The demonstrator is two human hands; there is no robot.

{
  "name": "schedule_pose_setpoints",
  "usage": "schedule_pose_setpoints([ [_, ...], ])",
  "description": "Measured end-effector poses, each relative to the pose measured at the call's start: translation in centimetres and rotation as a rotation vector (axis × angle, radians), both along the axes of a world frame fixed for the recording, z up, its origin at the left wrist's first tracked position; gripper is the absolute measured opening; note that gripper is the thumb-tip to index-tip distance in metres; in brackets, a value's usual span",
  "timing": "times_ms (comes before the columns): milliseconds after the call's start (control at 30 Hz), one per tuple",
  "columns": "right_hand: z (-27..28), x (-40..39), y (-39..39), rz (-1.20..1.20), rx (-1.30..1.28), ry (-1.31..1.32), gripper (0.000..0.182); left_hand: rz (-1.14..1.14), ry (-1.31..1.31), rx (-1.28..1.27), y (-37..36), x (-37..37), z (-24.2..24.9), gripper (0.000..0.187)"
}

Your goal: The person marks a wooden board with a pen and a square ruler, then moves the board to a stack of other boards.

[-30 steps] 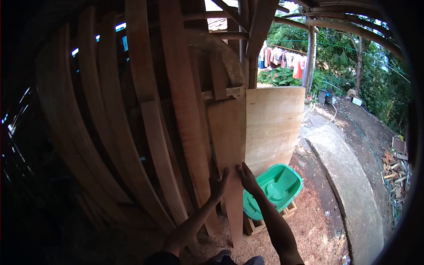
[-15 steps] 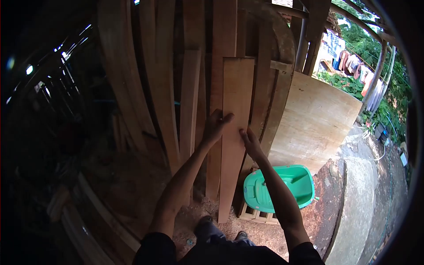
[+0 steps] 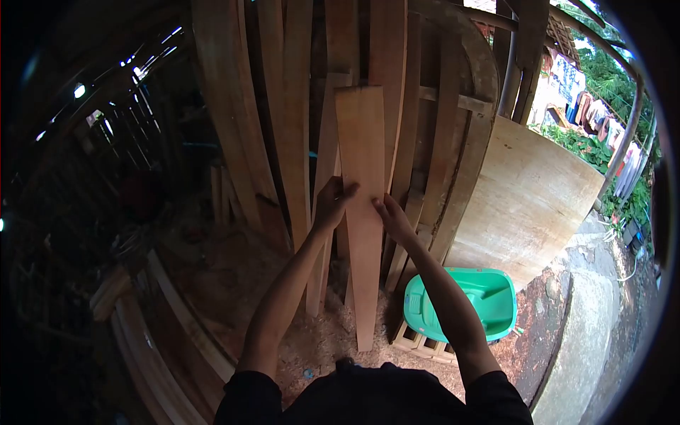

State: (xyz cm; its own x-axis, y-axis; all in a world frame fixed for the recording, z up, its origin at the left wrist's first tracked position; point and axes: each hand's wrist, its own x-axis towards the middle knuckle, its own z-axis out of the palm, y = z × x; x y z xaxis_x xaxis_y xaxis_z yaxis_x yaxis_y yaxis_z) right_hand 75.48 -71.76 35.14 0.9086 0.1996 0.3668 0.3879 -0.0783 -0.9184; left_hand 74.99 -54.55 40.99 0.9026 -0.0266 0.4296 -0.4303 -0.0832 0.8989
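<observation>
A long wooden plank [image 3: 364, 248] stands nearly upright in front of me, its lower end down by the sawdust-covered floor. My left hand [image 3: 333, 203] is closed round its left edge, thumb lying on the near face. On the opposite edge, my right hand [image 3: 394, 218] grips at about the same height, with the thumb on the face and the other fingers mostly hidden behind. Just behind the held plank leans a narrower board [image 3: 321, 255], partly covered by it and by my left hand.
Several tall boards [image 3: 296, 127] lean against the wall behind. A green plastic baby bath [image 3: 501, 329] rests on a slatted wooden base at right, below a large plywood sheet [image 3: 524, 191]. Lumber [image 3: 152, 354] lies at lower left. Laundry [image 3: 595, 113] hangs outside.
The plank has shifted left relative to the boards behind, and its top now overlaps the narrower board. Both hands keep their hold. The camera view has turned slightly left.
</observation>
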Motion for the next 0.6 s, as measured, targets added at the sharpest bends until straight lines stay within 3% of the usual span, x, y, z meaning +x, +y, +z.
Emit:
schedule_pose_setpoints([
  [100, 0.3, 0.1, 1.2, -0.012, -0.042, -0.026, 0.055, -0.003, 0.064, -0.038, 1.3, -1.7, -5.3, 0.034],
  [267, 0.7, -0.4, 2.5, -0.034, -0.126, 0.006, 0.054, 0.013, 0.333, 0.257, 3.6, -5.1, -20.5, 0.040],
  [333, 1.0, -0.4, 2.8, -0.028, -0.165, -0.007, 0.053, 0.111, 0.340, 0.145, 3.0, -5.3, -24.4, 0.031],
  [467, -2.2, -2.3, 3.0, 0.141, 0.009, 0.076, 0.055, 0.127, 0.339, -0.010, 2.5, -6.7, -22.5, 0.032],
  [533, -9.8, -2.1, 2.4, 0.209, -0.125, 0.101, 0.057, 0.333, 0.316, 0.212, 2.1, -6.6, -22.6, 0.034],
  [600, -13.1, -4.5, 3.1, 0.171, -0.054, 0.179, 0.065, 0.343, 0.285, 0.126, 1.4, -6.6, -19.5, 0.035],
])
